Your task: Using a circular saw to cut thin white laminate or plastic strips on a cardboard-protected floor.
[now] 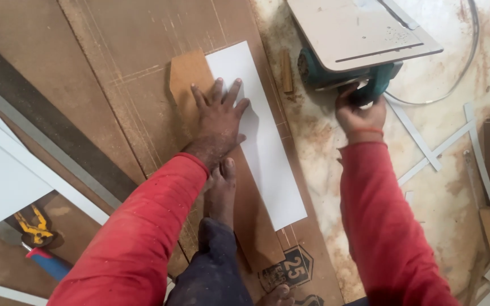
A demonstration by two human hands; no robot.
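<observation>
The left hand (218, 116) lies flat with its fingers spread, holding nothing, pressing down where a long white strip (259, 136) meets a small tan offcut (187, 76); the palm and thumb rest on the strip's left edge, and the finger ends reach over both pieces. The strip is a narrow, plain white rectangle with clean straight edges and a matt face, lying slightly aslant on a broad brown board (114, 68); it runs from beyond the fingertips back past the wrist towards the person. The offcut is a short brown piece, rounded at one corner, partly tucked under the strip just ahead of the fingers. Fine pencil or scoring lines cross the board around the hand. A bare foot (222, 192) stands on the board right behind the left wrist, touching the strip's inner edge. The right hand (361, 113) is closed around the teal handle of a power saw (347, 48), whose pale flat base plate sits beyond the knuckles on a dusty floor (313, 147); how tightly it grips is hard to judge, since the fingers curl out of sight. Both sleeves are red. Far to the outside of the left arm lie yellow-handled pliers (35, 226), beside a white panel (1, 175)
</observation>
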